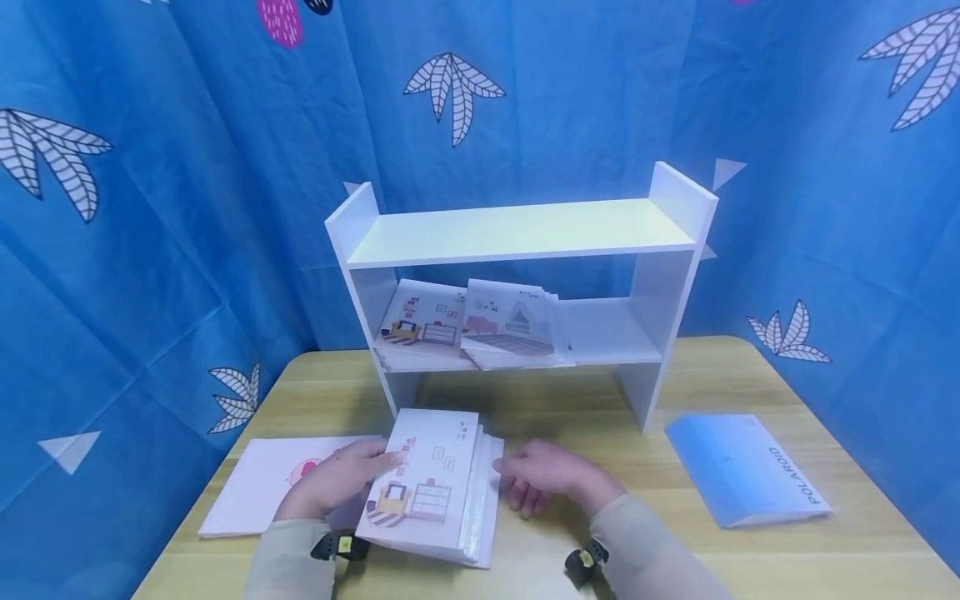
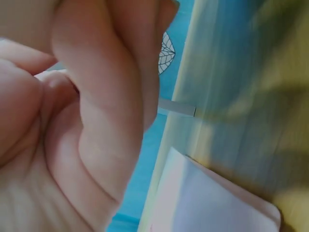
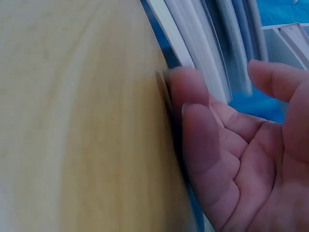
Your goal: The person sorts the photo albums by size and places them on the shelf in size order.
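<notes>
While the left hand [image 1: 341, 479] grips the left side of a stack of books [image 1: 442, 454], thumb laid over the top cover, the right hand [image 1: 543, 475] meets the opposite side with loosely bent fingers, its thumb held away from them. The two hands are apart, with the stack between them, tilted, near the front of the table [image 1: 720, 375]. Its covers are smooth, pale and rectangular, printed with furniture drawings; the page edges step out unevenly rightward, one carrying a glossy sheen. The table is pale, streaked wood grain with rounded back corners.

Wood shows between the right hand and a blue gradient book [image 1: 750, 467] lettered POLAROID, well apart from it. Behind the stack stands a white, flat-panelled shelf [image 1: 517, 229]; its near left upright comes down just beyond the stack's far edge. On its lower board, leaning books [image 1: 510, 312] occupy the left and middle, and white board shows to their right.

Close on the left lies a pale book [image 1: 255, 483] with a pink print, partly hidden by the left arm. Creased blue cloth [image 1: 540, 108] with leaf motifs hangs behind.
</notes>
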Demonstrator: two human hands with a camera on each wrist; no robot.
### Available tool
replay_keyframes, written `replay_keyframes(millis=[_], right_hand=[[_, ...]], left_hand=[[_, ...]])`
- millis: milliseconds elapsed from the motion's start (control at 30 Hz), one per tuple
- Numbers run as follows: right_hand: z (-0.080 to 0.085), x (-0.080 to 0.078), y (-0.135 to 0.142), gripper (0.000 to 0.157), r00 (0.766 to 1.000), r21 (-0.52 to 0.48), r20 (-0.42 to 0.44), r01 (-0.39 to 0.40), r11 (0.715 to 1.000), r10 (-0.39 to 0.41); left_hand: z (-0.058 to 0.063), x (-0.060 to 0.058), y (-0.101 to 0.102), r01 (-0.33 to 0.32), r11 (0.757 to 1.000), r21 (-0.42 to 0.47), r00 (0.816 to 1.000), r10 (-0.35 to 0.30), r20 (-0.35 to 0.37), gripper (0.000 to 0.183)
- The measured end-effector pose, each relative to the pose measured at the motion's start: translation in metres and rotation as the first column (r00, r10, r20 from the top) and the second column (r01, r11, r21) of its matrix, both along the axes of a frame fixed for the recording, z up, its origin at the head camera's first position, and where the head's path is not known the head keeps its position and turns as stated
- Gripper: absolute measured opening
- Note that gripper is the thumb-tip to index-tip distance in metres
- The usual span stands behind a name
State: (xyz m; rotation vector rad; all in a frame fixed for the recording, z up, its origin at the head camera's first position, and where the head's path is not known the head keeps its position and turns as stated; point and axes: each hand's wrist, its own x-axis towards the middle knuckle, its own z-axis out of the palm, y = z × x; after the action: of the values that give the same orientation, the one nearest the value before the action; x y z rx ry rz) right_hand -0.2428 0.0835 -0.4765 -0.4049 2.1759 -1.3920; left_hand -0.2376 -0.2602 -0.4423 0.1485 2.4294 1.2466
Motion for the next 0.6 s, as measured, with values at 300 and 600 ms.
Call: replay_keyframes(millis=[300, 600], right_hand=[[0.000, 0.001, 0.005, 0.051, 0.995, -0.161, 0.083, -0.038, 0.986, 0.052], [0.015, 0.003, -0.001, 0.050, 0.998, -0.219, 0.061, 0.018, 0.976, -0.005]], left_hand=[[-0.002, 0.000, 0.002, -0.069, 0.992, 0.103, 0.996, 0.063, 0.061, 0.062], [-0.001, 0.001, 0.024, -0.079, 0.996, 0.037, 0.996, 0.078, 0.033, 0.060]])
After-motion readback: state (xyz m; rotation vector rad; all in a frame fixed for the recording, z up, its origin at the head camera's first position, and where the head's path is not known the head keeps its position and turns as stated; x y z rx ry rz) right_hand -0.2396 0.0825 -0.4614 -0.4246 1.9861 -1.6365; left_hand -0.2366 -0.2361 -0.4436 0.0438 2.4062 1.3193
